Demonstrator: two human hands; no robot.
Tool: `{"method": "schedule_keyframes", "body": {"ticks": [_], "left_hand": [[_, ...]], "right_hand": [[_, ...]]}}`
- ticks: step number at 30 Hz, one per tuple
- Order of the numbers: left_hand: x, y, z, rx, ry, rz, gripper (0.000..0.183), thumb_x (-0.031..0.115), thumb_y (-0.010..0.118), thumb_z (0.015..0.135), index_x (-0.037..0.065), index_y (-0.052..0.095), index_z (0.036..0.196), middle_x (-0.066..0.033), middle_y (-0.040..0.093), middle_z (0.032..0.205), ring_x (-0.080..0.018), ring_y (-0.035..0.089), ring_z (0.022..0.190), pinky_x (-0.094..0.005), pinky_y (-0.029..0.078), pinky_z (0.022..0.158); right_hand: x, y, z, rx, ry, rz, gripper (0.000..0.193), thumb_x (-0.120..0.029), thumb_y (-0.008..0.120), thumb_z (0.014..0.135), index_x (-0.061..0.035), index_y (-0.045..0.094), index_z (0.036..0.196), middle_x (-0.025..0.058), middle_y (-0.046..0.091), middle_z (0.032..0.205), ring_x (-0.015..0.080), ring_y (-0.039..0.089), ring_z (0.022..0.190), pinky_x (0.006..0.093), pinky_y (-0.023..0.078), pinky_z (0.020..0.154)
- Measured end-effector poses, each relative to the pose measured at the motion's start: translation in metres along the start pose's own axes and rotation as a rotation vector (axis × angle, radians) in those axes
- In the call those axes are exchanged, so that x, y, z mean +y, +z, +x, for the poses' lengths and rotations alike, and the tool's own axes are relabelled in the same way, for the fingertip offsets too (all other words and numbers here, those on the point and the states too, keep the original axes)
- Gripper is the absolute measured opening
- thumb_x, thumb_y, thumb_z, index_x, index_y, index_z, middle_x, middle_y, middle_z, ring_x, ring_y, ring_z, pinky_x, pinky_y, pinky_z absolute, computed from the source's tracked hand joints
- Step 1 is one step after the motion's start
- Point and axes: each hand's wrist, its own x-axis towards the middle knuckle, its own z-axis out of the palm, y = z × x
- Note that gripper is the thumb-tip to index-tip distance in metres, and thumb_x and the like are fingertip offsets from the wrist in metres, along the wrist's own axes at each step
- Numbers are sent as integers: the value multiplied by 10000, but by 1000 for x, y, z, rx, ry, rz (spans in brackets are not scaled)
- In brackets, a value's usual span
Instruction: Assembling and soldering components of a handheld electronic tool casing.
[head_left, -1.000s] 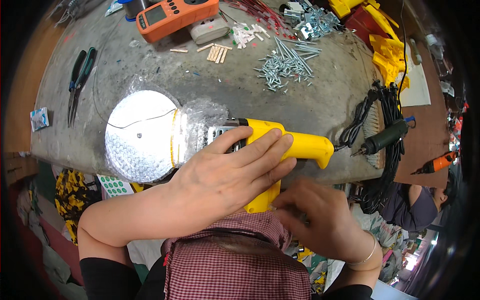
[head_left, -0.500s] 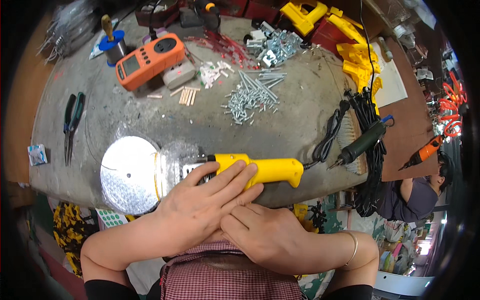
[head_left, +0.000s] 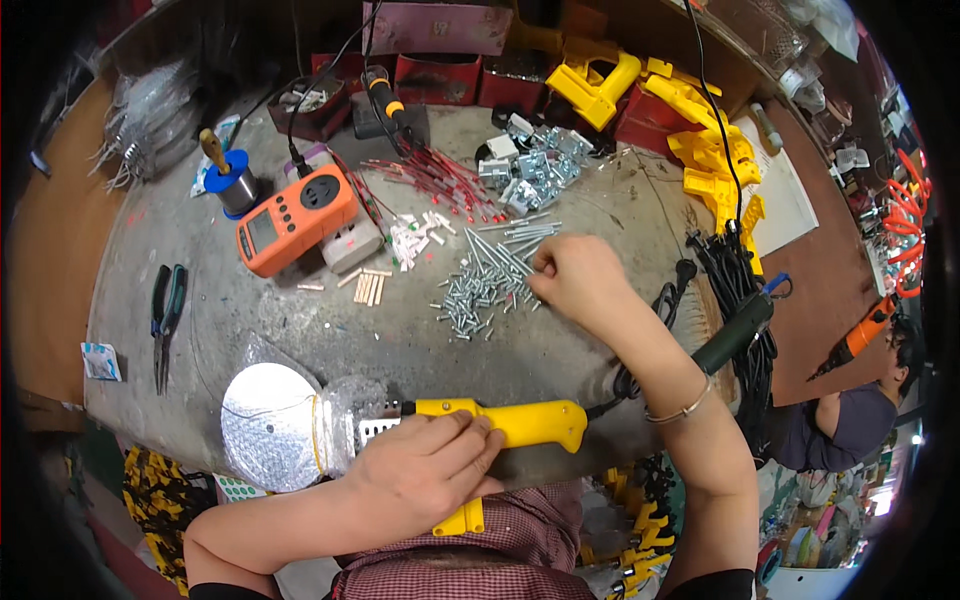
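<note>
Lower centre, the left hand (head_left: pixel 430 462) grips the yellow tool (head_left: pixel 540 425) — slackening could tip it off the worktop (head_left: pixel 275 335). Mid-frame, the right hand (head_left: pixel 582 282) curls beside mixed-length screws (head_left: pixel 475 300), any grasp hidden — mispicks possible.

Two hands (head_left: pixel 580 282), one corded yellow tool handle (head_left: pixel 540 424)
One orange plug-in power meter (head_left: pixel 290 222), one pair of long-nose pliers (head_left: pixel 164 331), one blue-flanged wire spool (head_left: pixel 233 186), one dark green powered screwdriver (head_left: pixel 733 336); silver screws (head_left: pixel 470 298) too heaped to count.
</note>
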Motion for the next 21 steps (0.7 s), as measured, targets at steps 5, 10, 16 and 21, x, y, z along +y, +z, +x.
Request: {"method": "schedule_keyframes", "body": {"ticks": [5,10,16,21], "left_hand": [[2,7,17,38,10,-17,229,151,766,723,50,704,919,-22,625,859,-170,595,730,-279,526,624],[5,14,11,90,-130,-5,231,169,765,734,60,709,930,-32,634,850,-188,586,711,-285,504,597],[18,6,18,135,-428,-184,278,186,761,751,66,744,1001,-51,662,835,-248,591,752,-313,473,647],[12,4,16,188,-598,-448,128,90,707,823,42,751,933,-110,722,854,-257,633,764,-344,494,732]], "right_hand": [[3,-3,17,-315,150,-73,177,-222,720,683,-55,672,710,148,681,726,337,678,758,439,533,713],[-13,-29,-25,-261,71,83,170,-180,730,712,-33,657,754,127,660,665,259,681,653,356,539,632],[-80,-44,-136,-152,-30,591,180,-88,764,770,-24,619,858,88,683,797,166,694,660,274,570,620],[-92,-7,-153,159,60,676,108,-81,674,836,-61,579,883,77,655,787,276,653,638,362,534,582]]}}
